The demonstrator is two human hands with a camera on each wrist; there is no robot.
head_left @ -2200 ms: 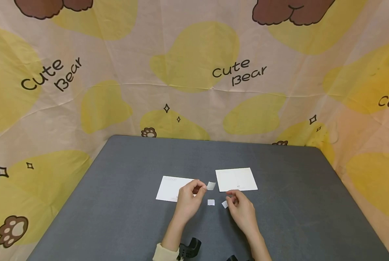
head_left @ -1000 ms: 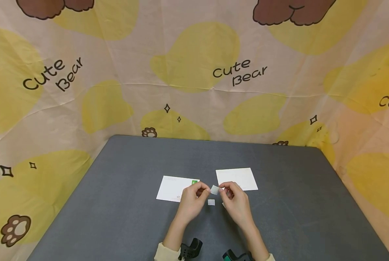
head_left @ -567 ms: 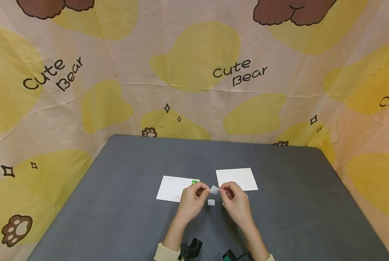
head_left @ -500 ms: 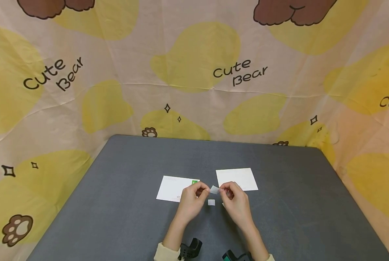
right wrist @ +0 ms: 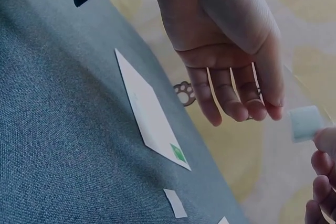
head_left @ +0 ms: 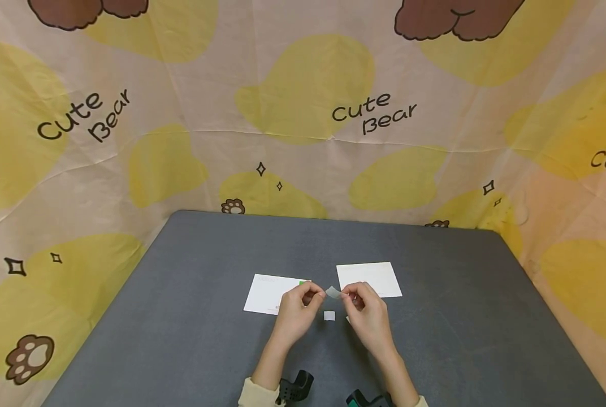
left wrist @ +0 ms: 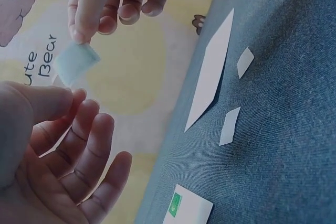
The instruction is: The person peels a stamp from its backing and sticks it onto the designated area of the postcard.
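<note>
Both hands work in the air on a small pale green stamp [left wrist: 76, 63], a thin square seen from its plain side. My right hand [head_left: 369, 314] pinches one edge between thumb and forefinger. My left hand [head_left: 297, 311] has thumb and forefinger pressed together at the opposite corner, its other fingers loosely bent. The stamp looks bowed in the head view. Behind my left hand lies a white envelope [head_left: 264, 294] with a green stamp [right wrist: 178, 153] on its corner. Another white envelope [head_left: 371, 277], with no stamp visible, lies behind my right hand.
Two small white squares lie on the dark grey table [head_left: 206, 350]. One square [head_left: 329, 315] sits between the hands; the other square [left wrist: 245, 62] is mostly hidden by my right hand in the head view. A patterned cloth [head_left: 303, 85] hangs behind the table.
At first only my left hand held the stamp. My right hand then came left and up and took its other edge. Lately my left fingers shifted slightly left and the stamp bent.
</note>
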